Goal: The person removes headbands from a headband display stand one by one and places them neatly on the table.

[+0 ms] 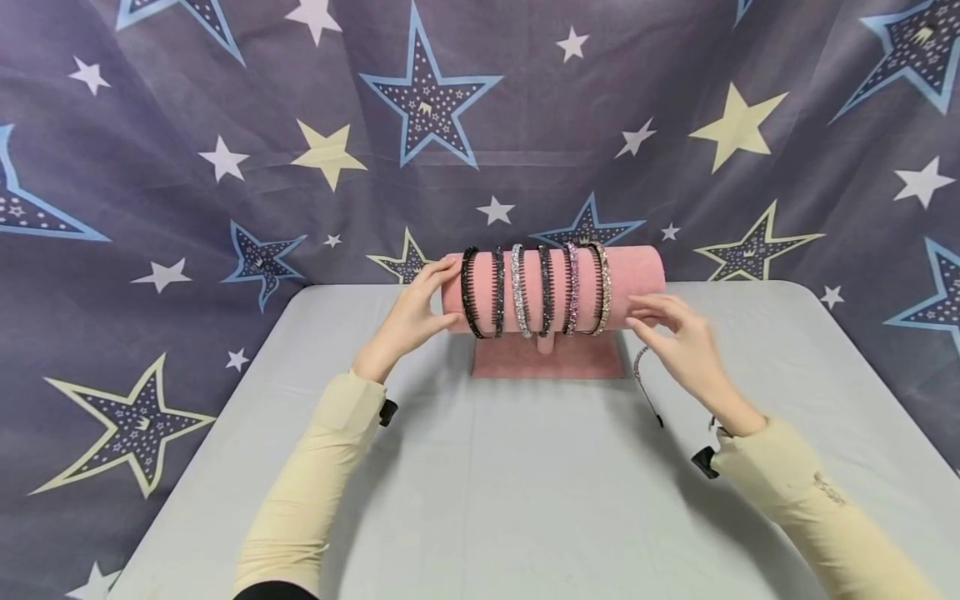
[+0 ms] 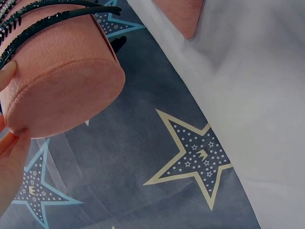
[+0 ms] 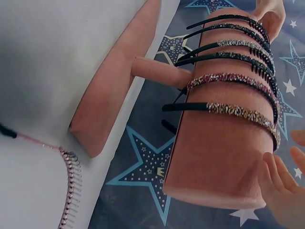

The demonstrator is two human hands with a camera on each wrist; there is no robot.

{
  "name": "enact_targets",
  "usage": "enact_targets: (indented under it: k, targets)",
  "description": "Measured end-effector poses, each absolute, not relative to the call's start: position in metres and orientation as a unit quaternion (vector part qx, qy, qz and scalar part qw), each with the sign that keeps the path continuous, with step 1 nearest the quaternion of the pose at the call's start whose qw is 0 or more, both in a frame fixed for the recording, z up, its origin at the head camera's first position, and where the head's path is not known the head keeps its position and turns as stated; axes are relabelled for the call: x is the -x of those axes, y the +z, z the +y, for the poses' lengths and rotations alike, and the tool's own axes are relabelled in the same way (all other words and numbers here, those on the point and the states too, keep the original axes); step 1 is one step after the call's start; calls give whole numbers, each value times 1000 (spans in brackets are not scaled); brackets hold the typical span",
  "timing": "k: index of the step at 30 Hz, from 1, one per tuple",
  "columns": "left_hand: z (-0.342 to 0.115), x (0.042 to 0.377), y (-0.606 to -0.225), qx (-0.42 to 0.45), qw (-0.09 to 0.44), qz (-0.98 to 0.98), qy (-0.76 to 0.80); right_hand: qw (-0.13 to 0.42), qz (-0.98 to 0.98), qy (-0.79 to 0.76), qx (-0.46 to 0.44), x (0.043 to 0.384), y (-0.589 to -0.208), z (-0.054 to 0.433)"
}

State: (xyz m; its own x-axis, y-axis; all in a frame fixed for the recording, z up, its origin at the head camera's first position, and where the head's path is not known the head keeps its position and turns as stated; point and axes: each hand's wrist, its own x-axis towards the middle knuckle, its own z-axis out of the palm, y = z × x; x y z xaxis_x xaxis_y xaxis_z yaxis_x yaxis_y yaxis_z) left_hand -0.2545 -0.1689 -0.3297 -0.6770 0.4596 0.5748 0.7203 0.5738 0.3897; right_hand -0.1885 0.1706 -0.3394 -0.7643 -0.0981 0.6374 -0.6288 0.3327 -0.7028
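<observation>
A pink plush headband stand [image 1: 637, 271] carries several glittery toothed headbands around its horizontal roll. From left to right they run from a plain black headband [image 1: 468, 292] through dark and silver ones to a pink headband [image 1: 572, 287] and a gold headband [image 1: 604, 287]. My left hand [image 1: 405, 321] holds the roll's left end, thumb and fingers spread across it beside the black headband. At the right end, my right hand [image 1: 686, 346] rests relaxed fingers against the bare plush, right of the gold headband. Nothing shows between its fingers.
Another pinkish toothed headband [image 3: 71, 181] lies on the white table [image 1: 465, 483], partly hidden behind my right hand in the head view. The stand's flat pink base [image 1: 547, 358] sits near the table's back edge. A star-patterned curtain [image 1: 525, 108] hangs behind.
</observation>
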Motion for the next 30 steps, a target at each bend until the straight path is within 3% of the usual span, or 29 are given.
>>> enact_targets:
  k: [8,25,30]
  targets:
    - [-169,253,-329,339,207,-861,-316,259,-779,525,-226,203,-356,165]
    - [-168,254,-330,337,199,-864,-316,254,-788,526,-193,191,-336,138]
    - [-168,254,-329,337,198,-865,-316,256,-787,528,-189,204,-349,140]
